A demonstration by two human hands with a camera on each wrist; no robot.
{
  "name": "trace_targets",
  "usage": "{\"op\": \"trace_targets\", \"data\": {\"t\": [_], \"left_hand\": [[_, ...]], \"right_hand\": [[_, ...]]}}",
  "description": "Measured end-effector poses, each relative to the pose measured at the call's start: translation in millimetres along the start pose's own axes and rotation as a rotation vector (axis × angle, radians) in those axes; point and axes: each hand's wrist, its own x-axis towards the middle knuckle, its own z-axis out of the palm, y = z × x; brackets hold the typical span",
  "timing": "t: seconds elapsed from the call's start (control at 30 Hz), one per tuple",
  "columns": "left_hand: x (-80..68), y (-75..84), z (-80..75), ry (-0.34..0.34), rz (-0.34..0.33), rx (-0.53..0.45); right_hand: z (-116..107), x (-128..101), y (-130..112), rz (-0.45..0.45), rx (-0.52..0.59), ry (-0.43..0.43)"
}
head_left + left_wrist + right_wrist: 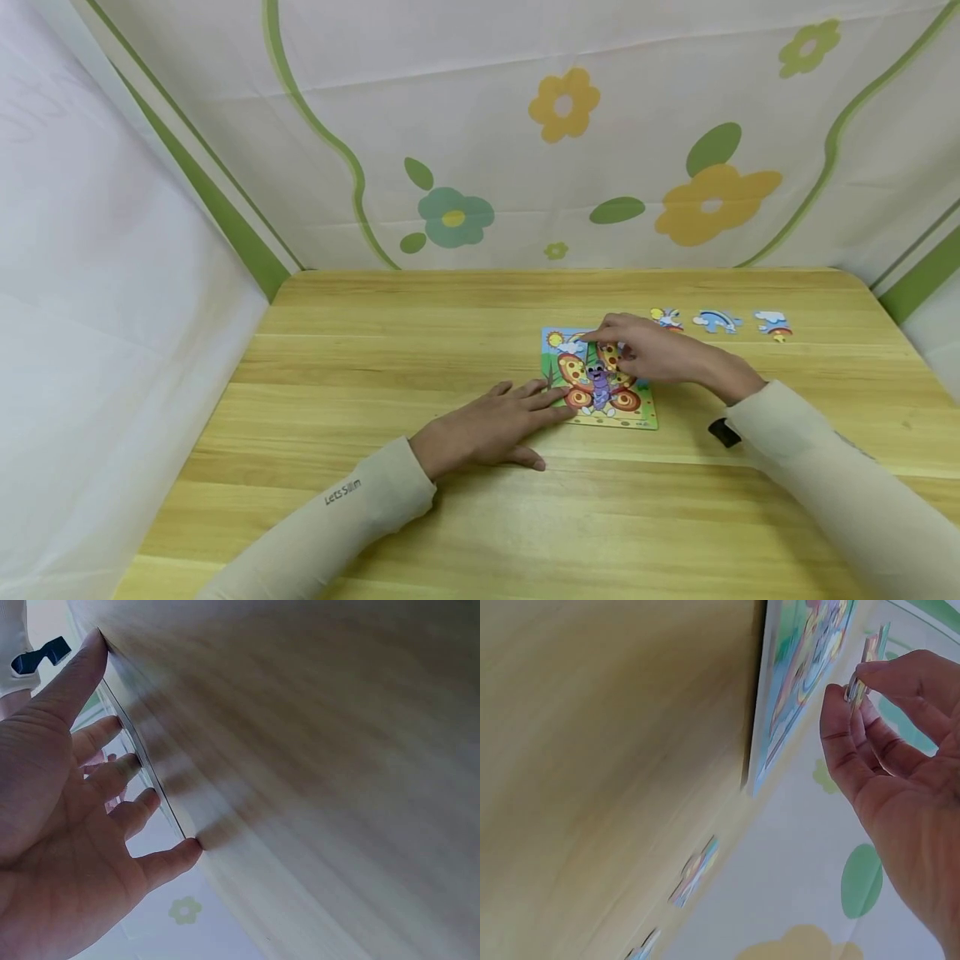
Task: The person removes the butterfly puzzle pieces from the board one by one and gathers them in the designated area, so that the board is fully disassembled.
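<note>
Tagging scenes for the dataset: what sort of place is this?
Probably a makeshift indoor booth for tabletop work: white flower-print curtains screen the back and both sides of a wood-grain table, which holds a butterfly jigsaw puzzle.

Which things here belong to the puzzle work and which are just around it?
In the job:
puzzle
piece pinched in the right hand
three loose pieces, most likely
left hand, touching the puzzle's edge

Just around:
table, only the work surface
cloth behind
black thing at the right sleeve
</note>
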Motion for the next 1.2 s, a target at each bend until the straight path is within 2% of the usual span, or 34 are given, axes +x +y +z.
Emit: {"op": "trace_targets", "data": {"t": [0.7,0.93,1.2], "left_hand": [[-0.3,0.3,0.0,-0.003,-0.003,-0.004],[0.0,0.1,0.3,0.001,-0.004,-0.007],[0.1,0.3,0.8,0.008,-0.001,-0.011]], "right_hand": [[-17.6,-45.1,33.7,0.073,-0.024,0.057],[-19.3,-53.7,44.4,0.107,-0.032,0.044],[-17.5,-58.4,52.9,0.103,-0.072,0.051]]}}
